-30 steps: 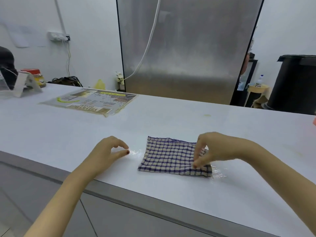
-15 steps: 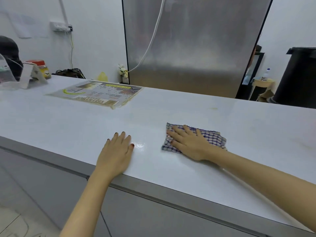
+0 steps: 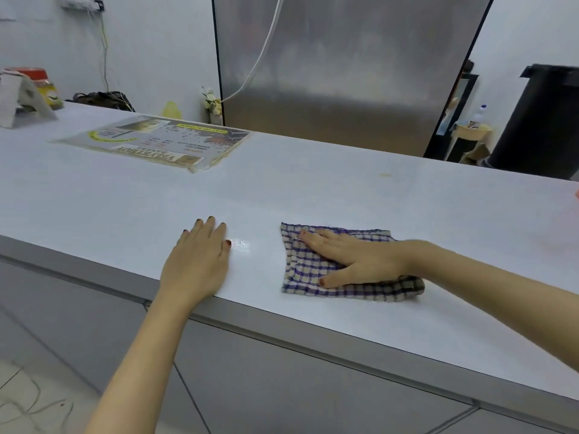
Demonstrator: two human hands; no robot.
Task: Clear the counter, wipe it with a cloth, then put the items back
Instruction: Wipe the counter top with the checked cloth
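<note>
The left grip [image 3: 195, 264] lies released, palm flat on the desk [image 3: 344, 189] at its near edge, fingers straight. Just right of it is a small wet sheen [image 3: 241, 244]. Right of that, the right grip [image 3: 360, 261], released too, presses flat on the checked cloth [image 3: 297, 270], which spreads under and around it. Farther back, left of both grips, lies a laminated sheet [image 3: 156, 142]. A red-lidded jar [image 3: 44, 86] stands far left.

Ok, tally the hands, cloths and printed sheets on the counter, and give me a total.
Hands: 2, left hand and right hand, both flat
Cloths: 1, checked cloth under the right hand
Printed sheets: 1, laminated sheet
Total: 4
</note>
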